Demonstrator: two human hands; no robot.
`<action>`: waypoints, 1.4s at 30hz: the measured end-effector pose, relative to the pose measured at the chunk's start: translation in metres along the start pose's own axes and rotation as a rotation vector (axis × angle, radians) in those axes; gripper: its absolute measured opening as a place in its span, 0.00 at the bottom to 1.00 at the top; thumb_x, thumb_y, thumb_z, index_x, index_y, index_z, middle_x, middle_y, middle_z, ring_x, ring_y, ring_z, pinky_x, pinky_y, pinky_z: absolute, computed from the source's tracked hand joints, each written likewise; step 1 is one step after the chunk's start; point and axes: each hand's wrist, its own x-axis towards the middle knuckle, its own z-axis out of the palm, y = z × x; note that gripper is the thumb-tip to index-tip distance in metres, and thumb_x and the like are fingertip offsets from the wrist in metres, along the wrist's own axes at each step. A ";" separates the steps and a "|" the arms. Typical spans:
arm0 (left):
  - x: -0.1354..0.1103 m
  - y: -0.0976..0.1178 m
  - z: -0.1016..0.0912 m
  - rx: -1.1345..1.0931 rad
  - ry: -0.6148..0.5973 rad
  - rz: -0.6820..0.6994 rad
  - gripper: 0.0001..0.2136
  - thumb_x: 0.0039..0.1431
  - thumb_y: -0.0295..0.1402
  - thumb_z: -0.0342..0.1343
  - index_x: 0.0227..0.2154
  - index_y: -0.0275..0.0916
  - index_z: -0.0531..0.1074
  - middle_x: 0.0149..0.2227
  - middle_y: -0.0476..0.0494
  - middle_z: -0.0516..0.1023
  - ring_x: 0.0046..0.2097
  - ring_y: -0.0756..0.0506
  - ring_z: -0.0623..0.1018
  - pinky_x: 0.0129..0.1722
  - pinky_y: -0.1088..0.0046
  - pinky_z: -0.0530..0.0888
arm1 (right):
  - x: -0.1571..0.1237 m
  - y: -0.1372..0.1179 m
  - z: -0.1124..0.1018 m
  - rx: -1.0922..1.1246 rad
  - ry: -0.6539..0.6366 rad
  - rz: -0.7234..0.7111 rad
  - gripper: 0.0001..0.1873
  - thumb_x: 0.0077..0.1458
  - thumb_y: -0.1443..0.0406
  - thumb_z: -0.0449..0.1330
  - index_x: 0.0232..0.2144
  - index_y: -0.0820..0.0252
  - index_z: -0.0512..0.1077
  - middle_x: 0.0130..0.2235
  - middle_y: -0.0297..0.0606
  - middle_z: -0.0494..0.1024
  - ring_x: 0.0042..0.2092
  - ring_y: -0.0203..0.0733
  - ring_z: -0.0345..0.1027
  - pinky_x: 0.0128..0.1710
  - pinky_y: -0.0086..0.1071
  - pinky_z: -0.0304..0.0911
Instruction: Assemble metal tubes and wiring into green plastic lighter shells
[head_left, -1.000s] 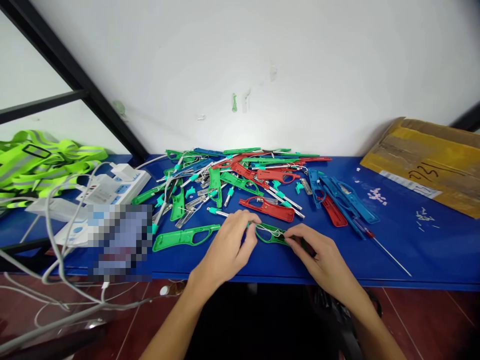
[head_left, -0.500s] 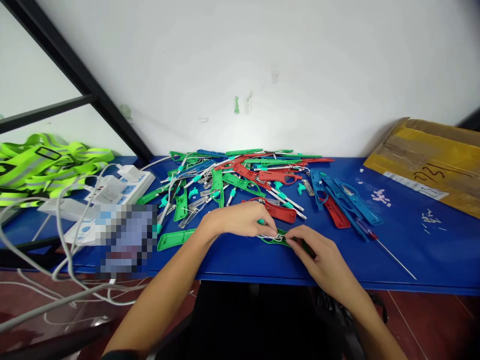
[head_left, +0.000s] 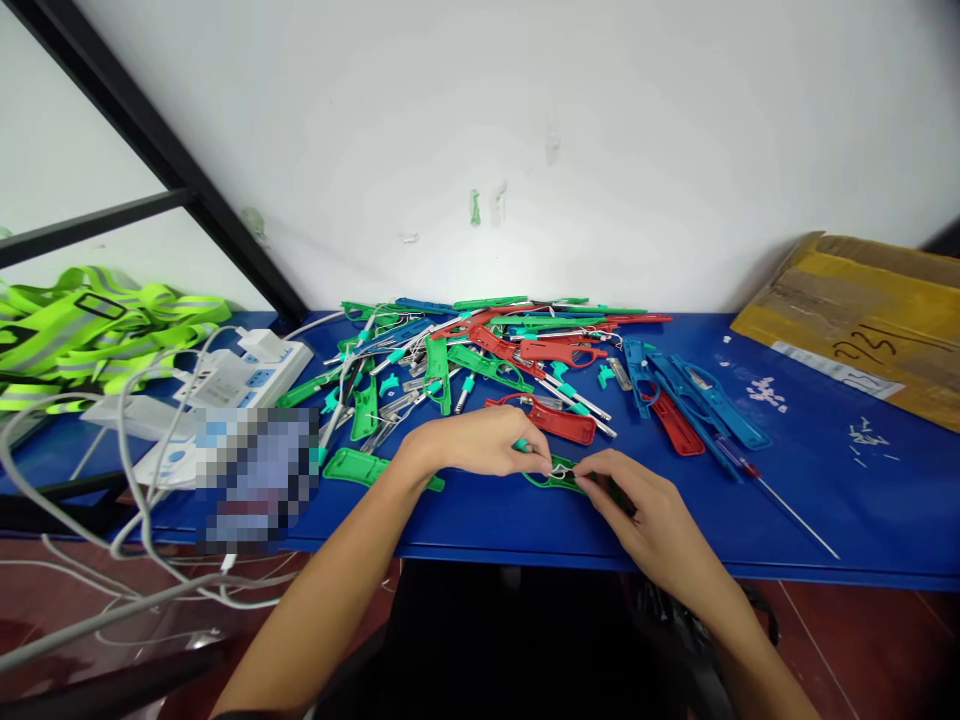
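Observation:
Low over the front of the table, my left hand (head_left: 491,443) is closed, thumb and fingertips pinched on a thin white wire (head_left: 559,471). A teal plastic piece (head_left: 520,444) shows beside those fingers. The wire lies over a green lighter casing half (head_left: 564,483) resting on the table. From the right, my right hand (head_left: 637,495) closes on the casing's other end, its fingertips close to the wire and covering much of that end. Another green casing half (head_left: 352,466) lies partly behind my left forearm.
Behind my hands spreads a pile of red casings (head_left: 555,350), green ones, metal tubes and wires. At right lie blue casings (head_left: 709,400), a screwdriver (head_left: 780,503) and a cardboard box (head_left: 862,320). A power strip (head_left: 281,370), cables and reflective straps (head_left: 112,330) sit left.
My left fingertips have drawn slightly left, away from the right ones, so more of the white wire and casing shows between them. The view has shifted slightly.

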 end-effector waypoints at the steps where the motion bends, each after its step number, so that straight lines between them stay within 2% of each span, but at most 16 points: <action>1: 0.000 0.000 0.000 0.007 0.008 -0.007 0.10 0.72 0.33 0.61 0.42 0.38 0.87 0.40 0.46 0.90 0.38 0.47 0.83 0.39 0.74 0.72 | 0.000 -0.001 0.000 -0.002 0.001 0.003 0.06 0.75 0.65 0.59 0.47 0.51 0.77 0.44 0.36 0.85 0.43 0.42 0.81 0.47 0.33 0.75; 13: -0.002 0.003 0.000 0.044 0.067 -0.065 0.06 0.68 0.34 0.62 0.40 0.39 0.83 0.39 0.49 0.87 0.38 0.48 0.82 0.38 0.75 0.71 | -0.002 0.000 -0.001 0.014 -0.003 -0.019 0.07 0.75 0.65 0.58 0.48 0.52 0.76 0.44 0.38 0.84 0.44 0.43 0.80 0.47 0.33 0.74; 17: 0.000 0.002 0.000 0.102 0.190 -0.089 0.10 0.73 0.37 0.57 0.43 0.38 0.81 0.41 0.46 0.86 0.39 0.46 0.82 0.38 0.73 0.70 | -0.001 -0.001 -0.001 0.007 -0.003 -0.001 0.06 0.75 0.65 0.58 0.47 0.52 0.76 0.42 0.38 0.83 0.41 0.42 0.78 0.44 0.33 0.73; 20: 0.001 0.001 0.000 0.154 0.266 -0.124 0.10 0.74 0.39 0.57 0.44 0.39 0.80 0.36 0.47 0.83 0.36 0.45 0.80 0.37 0.71 0.69 | -0.001 -0.002 -0.001 -0.008 -0.013 0.032 0.06 0.75 0.64 0.58 0.46 0.52 0.76 0.40 0.37 0.82 0.38 0.41 0.76 0.41 0.33 0.73; 22: -0.002 0.004 0.003 0.209 0.322 -0.134 0.12 0.75 0.42 0.57 0.49 0.40 0.78 0.35 0.48 0.82 0.37 0.43 0.80 0.40 0.69 0.71 | 0.000 -0.003 -0.001 -0.013 -0.015 0.042 0.06 0.75 0.63 0.58 0.45 0.52 0.76 0.39 0.36 0.81 0.37 0.41 0.75 0.40 0.33 0.72; 24: -0.009 0.012 0.010 0.265 0.428 -0.126 0.16 0.78 0.47 0.54 0.55 0.41 0.74 0.38 0.46 0.82 0.43 0.39 0.81 0.45 0.66 0.74 | 0.001 -0.003 -0.001 -0.013 -0.013 0.041 0.06 0.75 0.63 0.58 0.45 0.52 0.76 0.39 0.36 0.81 0.37 0.41 0.75 0.40 0.33 0.72; 26: -0.021 0.023 0.022 0.244 0.536 -0.099 0.16 0.81 0.46 0.47 0.58 0.43 0.71 0.45 0.42 0.84 0.49 0.38 0.82 0.52 0.61 0.77 | 0.001 -0.003 -0.001 -0.011 -0.010 0.036 0.06 0.76 0.61 0.58 0.45 0.52 0.76 0.38 0.36 0.81 0.37 0.41 0.75 0.39 0.33 0.72; 29: -0.043 0.035 0.049 0.143 0.535 -0.041 0.15 0.83 0.37 0.41 0.62 0.46 0.69 0.50 0.43 0.84 0.50 0.42 0.84 0.54 0.63 0.79 | 0.001 -0.002 0.000 -0.005 0.001 0.037 0.08 0.76 0.59 0.58 0.44 0.52 0.76 0.39 0.37 0.82 0.38 0.43 0.78 0.40 0.34 0.72; 30: -0.049 0.036 0.060 0.155 0.544 -0.013 0.16 0.82 0.34 0.42 0.62 0.46 0.71 0.54 0.41 0.83 0.53 0.42 0.84 0.56 0.64 0.80 | 0.001 -0.002 0.000 -0.003 0.008 0.036 0.08 0.76 0.59 0.58 0.44 0.52 0.76 0.39 0.37 0.83 0.39 0.43 0.78 0.41 0.34 0.73; 32: -0.058 0.033 0.080 0.220 0.572 0.032 0.20 0.80 0.32 0.46 0.69 0.46 0.68 0.63 0.37 0.79 0.63 0.39 0.81 0.60 0.62 0.80 | 0.000 -0.001 0.001 -0.005 0.022 0.035 0.08 0.76 0.60 0.58 0.44 0.52 0.76 0.40 0.37 0.83 0.40 0.43 0.79 0.42 0.35 0.72; 34: -0.062 0.026 0.095 0.205 0.534 0.050 0.25 0.81 0.30 0.48 0.76 0.51 0.60 0.65 0.38 0.77 0.63 0.41 0.81 0.61 0.65 0.80 | 0.000 -0.002 0.001 -0.013 0.027 0.037 0.07 0.76 0.61 0.59 0.44 0.52 0.76 0.40 0.37 0.83 0.39 0.43 0.78 0.42 0.34 0.72; 37: -0.060 0.016 0.105 0.132 0.578 0.031 0.30 0.80 0.31 0.53 0.78 0.54 0.54 0.63 0.41 0.80 0.61 0.42 0.83 0.62 0.63 0.81 | 0.001 -0.004 0.001 -0.025 0.018 0.058 0.07 0.75 0.61 0.59 0.44 0.52 0.76 0.38 0.36 0.82 0.37 0.42 0.76 0.39 0.34 0.71; 40: -0.055 0.011 0.106 0.075 0.638 -0.019 0.24 0.77 0.34 0.60 0.71 0.51 0.66 0.57 0.44 0.85 0.57 0.41 0.86 0.59 0.61 0.83 | 0.002 -0.005 0.000 -0.019 0.018 0.081 0.08 0.75 0.59 0.59 0.42 0.52 0.77 0.37 0.36 0.81 0.35 0.42 0.75 0.38 0.34 0.71; 42: -0.051 0.011 0.105 0.079 0.637 0.044 0.16 0.76 0.33 0.60 0.63 0.48 0.73 0.56 0.44 0.85 0.56 0.41 0.86 0.58 0.62 0.83 | 0.002 -0.005 0.000 -0.007 0.031 0.090 0.09 0.75 0.58 0.59 0.42 0.52 0.77 0.36 0.35 0.81 0.34 0.41 0.74 0.37 0.34 0.71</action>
